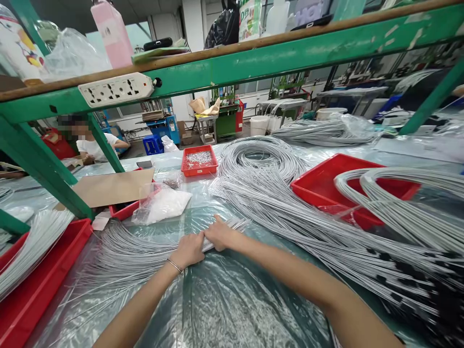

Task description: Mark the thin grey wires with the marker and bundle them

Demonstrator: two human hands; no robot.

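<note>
A bundle of thin grey wires [137, 246] lies fanned out on the plastic-covered table in front of me. My left hand [188, 250] is closed around the gathered part of this bundle, a thin bracelet on its wrist. My right hand [219, 234] grips the same bundle just to the right, close against the left hand. The cut ends of the wires [237, 223] stick out past my right hand.
A large heap of grey wires [290, 212] spreads to the right over a red tray [326, 183]. A small red tray of metal bits [199, 160], a plastic bag [163, 203], cardboard [112, 186], another red tray [32, 285] at left. Green shelf frame [43, 164] overhead. A person sits far left.
</note>
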